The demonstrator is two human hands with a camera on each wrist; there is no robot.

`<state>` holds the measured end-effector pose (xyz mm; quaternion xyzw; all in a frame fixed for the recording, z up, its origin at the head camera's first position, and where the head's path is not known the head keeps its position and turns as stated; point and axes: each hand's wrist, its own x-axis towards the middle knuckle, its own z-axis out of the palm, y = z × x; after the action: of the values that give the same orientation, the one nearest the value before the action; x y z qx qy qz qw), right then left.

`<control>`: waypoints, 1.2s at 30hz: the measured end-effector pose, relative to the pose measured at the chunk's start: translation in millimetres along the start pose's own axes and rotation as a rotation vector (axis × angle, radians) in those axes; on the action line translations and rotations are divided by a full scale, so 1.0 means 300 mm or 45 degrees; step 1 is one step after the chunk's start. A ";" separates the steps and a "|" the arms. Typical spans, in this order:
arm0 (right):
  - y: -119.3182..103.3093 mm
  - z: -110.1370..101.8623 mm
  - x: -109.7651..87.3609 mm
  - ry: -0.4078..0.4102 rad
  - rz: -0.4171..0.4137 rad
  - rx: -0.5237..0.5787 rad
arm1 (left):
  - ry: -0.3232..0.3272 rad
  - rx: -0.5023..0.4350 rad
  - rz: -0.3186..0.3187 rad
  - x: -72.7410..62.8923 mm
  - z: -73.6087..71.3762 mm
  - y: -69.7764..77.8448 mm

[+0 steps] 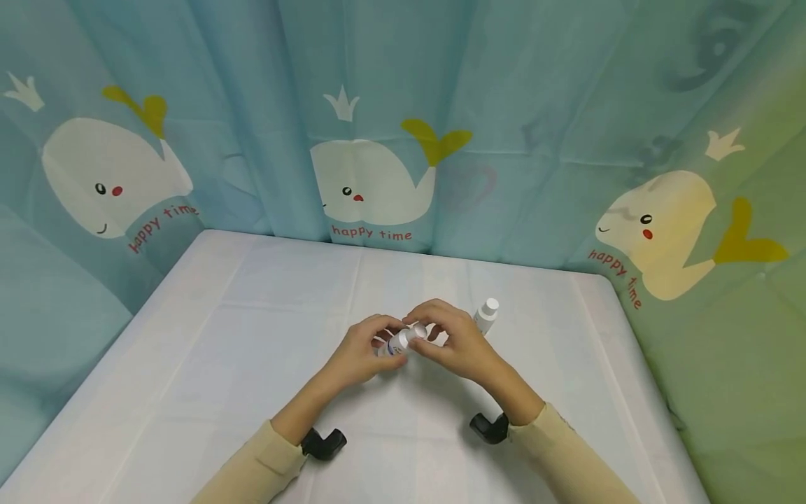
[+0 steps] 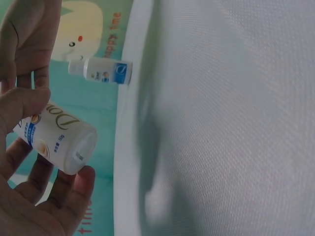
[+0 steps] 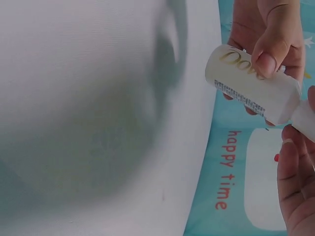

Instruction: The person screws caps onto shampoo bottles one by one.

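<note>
A small white bottle with a Dove label [image 2: 61, 135] is held tilted above the table between both hands. My left hand [image 1: 367, 352] grips its body, thumb on one side and fingers on the other. At the other end, my right hand [image 1: 455, 341] pinches the white cap [image 3: 305, 119] between thumb and fingers. The cap sits at the neck of the bottle in the right wrist view. A second white bottle [image 1: 486, 315] with a white cap and a blue label patch stands upright on the table, just beyond the right hand.
The table [image 1: 252, 364] is covered with a white cloth. A blue-green curtain [image 1: 522, 175] printed with whales hangs around its back and sides. Black wrist-worn pieces [image 1: 324, 444] show at both sleeve cuffs.
</note>
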<state>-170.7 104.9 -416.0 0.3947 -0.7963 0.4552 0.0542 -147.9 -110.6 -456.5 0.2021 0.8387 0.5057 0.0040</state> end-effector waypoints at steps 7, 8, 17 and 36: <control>0.030 -0.004 -0.003 -0.057 -0.015 0.008 | 0.017 0.005 -0.011 0.000 -0.004 -0.002; 0.030 -0.006 -0.003 -0.064 -0.015 0.005 | 0.021 0.005 -0.014 0.000 -0.005 -0.004; 0.030 -0.002 -0.004 -0.046 -0.010 0.016 | -0.009 -0.002 -0.005 -0.004 -0.006 -0.001; 0.036 -0.015 -0.011 -0.086 -0.024 0.005 | -0.014 -0.013 -0.015 -0.006 0.001 0.007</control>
<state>-177.0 113.2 -422.4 0.4173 -0.7931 0.4426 0.0307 -145.5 -110.2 -455.1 0.1999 0.8372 0.5088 0.0125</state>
